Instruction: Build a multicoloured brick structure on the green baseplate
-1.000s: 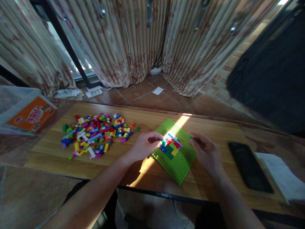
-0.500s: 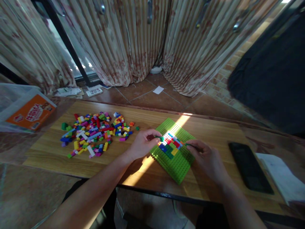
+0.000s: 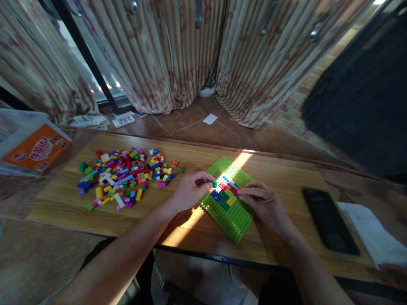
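A green studded baseplate lies at an angle on the wooden table, with a patch of red, blue, green, yellow and white building bricks at its middle. My left hand pinches a green building brick between thumb and forefinger, just above the left side of the patch. At the patch's right edge, the closed fingertips of my right hand reach down to the plate. They mostly hide the small green brick seen in them a moment earlier.
A spread of loose coloured bricks covers the table's left part. A clear box with an orange label stands at the far left. On the right lie a black phone and white paper. Curtains hang beyond the table.
My right hand has moved left and inward, from the plate's right side to the edge of the brick patch. My left hand keeps its pinch on the green brick, almost still.
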`<state>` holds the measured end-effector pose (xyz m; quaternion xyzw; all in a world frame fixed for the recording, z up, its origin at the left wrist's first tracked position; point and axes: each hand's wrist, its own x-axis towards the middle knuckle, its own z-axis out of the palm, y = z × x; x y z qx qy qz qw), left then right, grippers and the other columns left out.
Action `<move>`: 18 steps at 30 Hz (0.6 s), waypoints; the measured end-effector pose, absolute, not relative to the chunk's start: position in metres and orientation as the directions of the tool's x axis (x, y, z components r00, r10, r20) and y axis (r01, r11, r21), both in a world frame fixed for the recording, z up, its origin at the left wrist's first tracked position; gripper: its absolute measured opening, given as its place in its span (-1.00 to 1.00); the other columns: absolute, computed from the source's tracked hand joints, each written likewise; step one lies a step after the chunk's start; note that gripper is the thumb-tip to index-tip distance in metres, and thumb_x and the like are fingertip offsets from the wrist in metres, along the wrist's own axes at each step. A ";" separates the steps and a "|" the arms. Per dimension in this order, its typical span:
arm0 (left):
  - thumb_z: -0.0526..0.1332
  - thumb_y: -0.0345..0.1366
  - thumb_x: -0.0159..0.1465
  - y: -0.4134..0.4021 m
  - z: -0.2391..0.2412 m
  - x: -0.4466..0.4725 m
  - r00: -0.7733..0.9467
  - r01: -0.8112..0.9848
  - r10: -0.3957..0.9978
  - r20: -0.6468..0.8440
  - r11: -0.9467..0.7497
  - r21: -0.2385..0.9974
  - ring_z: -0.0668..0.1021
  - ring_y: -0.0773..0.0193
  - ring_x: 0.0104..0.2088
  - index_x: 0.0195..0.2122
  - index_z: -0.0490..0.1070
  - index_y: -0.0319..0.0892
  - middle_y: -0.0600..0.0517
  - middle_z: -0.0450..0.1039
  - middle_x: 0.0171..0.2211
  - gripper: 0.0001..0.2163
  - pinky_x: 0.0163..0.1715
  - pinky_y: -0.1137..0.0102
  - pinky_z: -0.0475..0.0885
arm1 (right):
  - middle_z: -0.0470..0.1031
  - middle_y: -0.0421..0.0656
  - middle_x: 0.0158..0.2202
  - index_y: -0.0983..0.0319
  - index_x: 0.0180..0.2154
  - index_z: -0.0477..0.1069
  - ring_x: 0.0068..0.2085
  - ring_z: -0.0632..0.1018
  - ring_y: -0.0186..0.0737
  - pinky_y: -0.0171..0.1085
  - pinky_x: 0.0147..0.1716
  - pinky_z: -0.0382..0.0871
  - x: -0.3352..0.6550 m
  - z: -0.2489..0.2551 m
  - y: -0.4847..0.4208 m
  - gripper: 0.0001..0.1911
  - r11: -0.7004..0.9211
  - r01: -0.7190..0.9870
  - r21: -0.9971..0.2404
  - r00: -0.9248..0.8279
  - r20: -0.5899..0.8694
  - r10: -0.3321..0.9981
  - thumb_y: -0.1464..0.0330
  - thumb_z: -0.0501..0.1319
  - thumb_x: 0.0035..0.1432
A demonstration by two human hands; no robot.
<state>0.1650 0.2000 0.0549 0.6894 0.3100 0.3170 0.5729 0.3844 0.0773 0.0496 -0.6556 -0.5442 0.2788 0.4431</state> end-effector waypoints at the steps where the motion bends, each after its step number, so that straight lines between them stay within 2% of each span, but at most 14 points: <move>1: 0.23 -0.40 0.16 0.200 0.055 0.165 0.606 0.062 0.791 0.086 -0.155 0.986 0.47 0.36 -0.41 -0.31 0.50 -0.21 0.05 0.49 -0.41 -0.91 -0.42 0.47 0.37 | 0.43 -0.16 -0.20 0.02 -0.31 0.63 -0.17 0.49 -0.23 -0.27 -0.24 0.42 0.385 0.049 0.078 -0.89 -0.017 0.459 -0.888 0.251 0.112 0.961 0.22 0.35 0.07; 11: 0.24 -0.35 0.17 0.203 0.047 0.165 0.603 0.116 0.796 0.061 -0.164 0.980 0.50 0.32 -0.40 -0.29 0.52 -0.20 0.04 0.50 -0.41 -0.88 -0.39 0.44 0.40 | 0.49 -0.16 -0.28 0.07 -0.33 0.63 -0.25 0.51 -0.23 -0.26 -0.30 0.42 0.386 0.050 0.082 -0.86 -0.040 0.413 -0.910 0.266 0.078 0.961 0.22 0.37 0.02; 18: 0.24 -0.35 0.17 0.202 0.047 0.166 0.599 0.106 0.798 0.075 -0.171 0.980 0.49 0.33 -0.38 -0.28 0.52 -0.20 0.04 0.51 -0.39 -0.88 -0.37 0.44 0.40 | 0.54 -0.18 -0.38 0.19 -0.35 0.56 -0.36 0.52 -0.25 -0.23 -0.33 0.42 0.384 0.050 0.085 -0.75 -0.128 0.303 -0.944 0.327 -0.023 0.945 0.19 0.40 -0.07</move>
